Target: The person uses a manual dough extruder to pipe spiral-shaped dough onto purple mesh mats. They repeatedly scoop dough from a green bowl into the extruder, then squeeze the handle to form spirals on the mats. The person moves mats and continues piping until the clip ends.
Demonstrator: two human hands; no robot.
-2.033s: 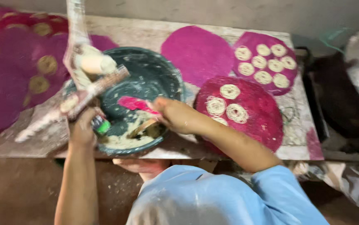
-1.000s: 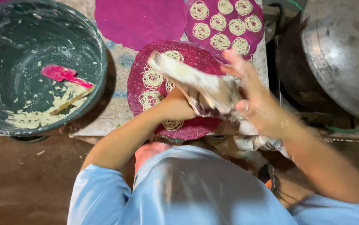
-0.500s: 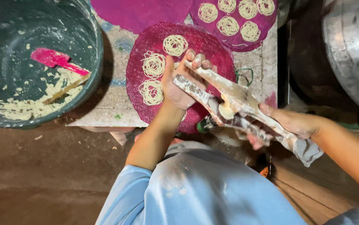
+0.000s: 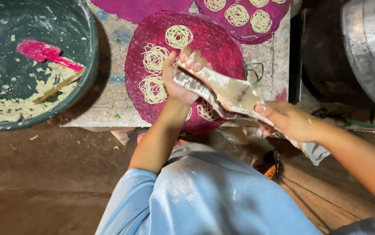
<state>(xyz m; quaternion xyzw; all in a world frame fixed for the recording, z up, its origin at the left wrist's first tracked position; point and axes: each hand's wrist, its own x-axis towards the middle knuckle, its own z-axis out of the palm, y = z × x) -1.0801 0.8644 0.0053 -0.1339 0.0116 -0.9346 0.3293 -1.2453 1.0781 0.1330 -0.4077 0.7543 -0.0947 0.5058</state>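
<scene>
Holding dough press | long axis diagonal, upper-left to lower-right

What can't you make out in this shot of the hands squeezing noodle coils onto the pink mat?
Head view only:
- Press nozzle: hidden by the left hand and the dough press.
- Coil under the press: partly covered by the wrist.
- Right hand fingers: curled beneath the press.
- Green tub and metal pot: cut off by frame edges.
</scene>
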